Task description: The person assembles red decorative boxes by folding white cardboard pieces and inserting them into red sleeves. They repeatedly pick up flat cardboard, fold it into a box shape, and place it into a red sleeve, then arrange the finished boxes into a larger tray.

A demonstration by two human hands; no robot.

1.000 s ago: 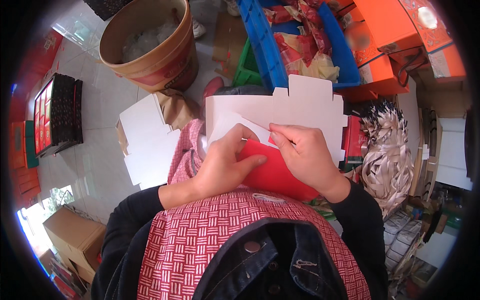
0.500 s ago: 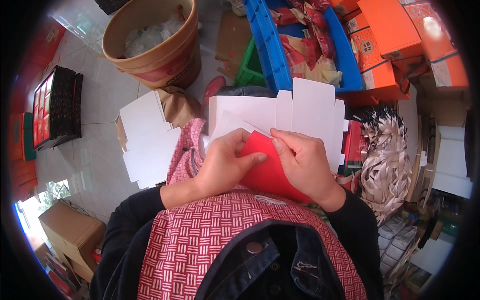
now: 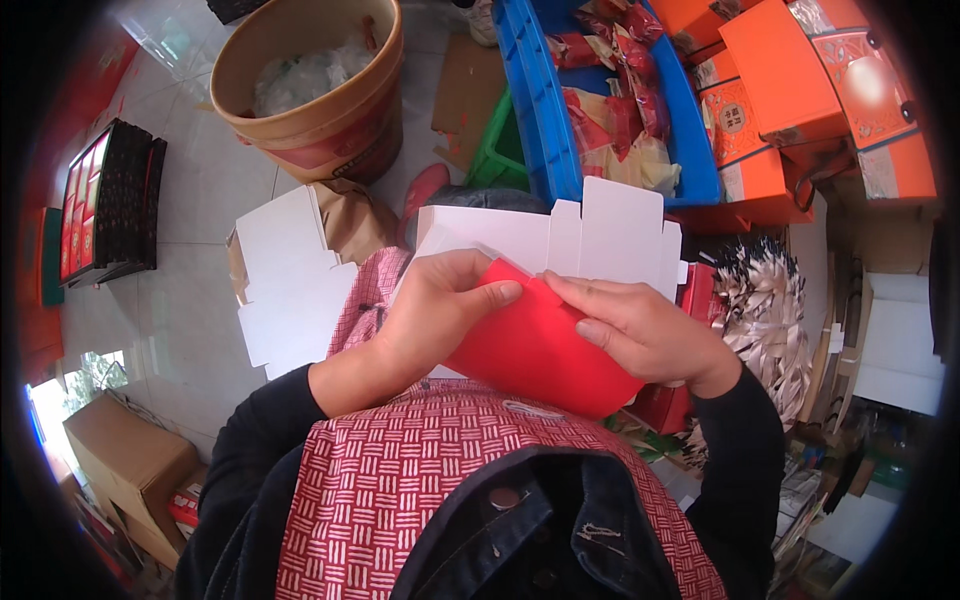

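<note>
A red piece of card (image 3: 545,350), folded at its upper edge, lies across my lap between my hands. My left hand (image 3: 440,305) grips its upper left part, the thumb on top and the other fingers hidden beneath. My right hand (image 3: 645,330) is closed on the far edge, with its index finger by the fold and its thumb resting on the red face. Beyond the red card are white die-cut carton blanks (image 3: 620,235), their flaps spread flat on my lap. How many layers the red card has, I cannot tell.
Another white carton blank (image 3: 290,280) lies left of my lap, by brown paper (image 3: 350,225). Beyond stand a large tan bin (image 3: 310,140) and a blue crate (image 3: 535,110) of red packets. Orange boxes (image 3: 780,80) stack far right, above a bundle of beige ribbons (image 3: 765,340).
My right hand has shifted to the right, its fingers straighter across the card's edge. More of the red face now shows, reaching further right. My left hand keeps its hold.
</note>
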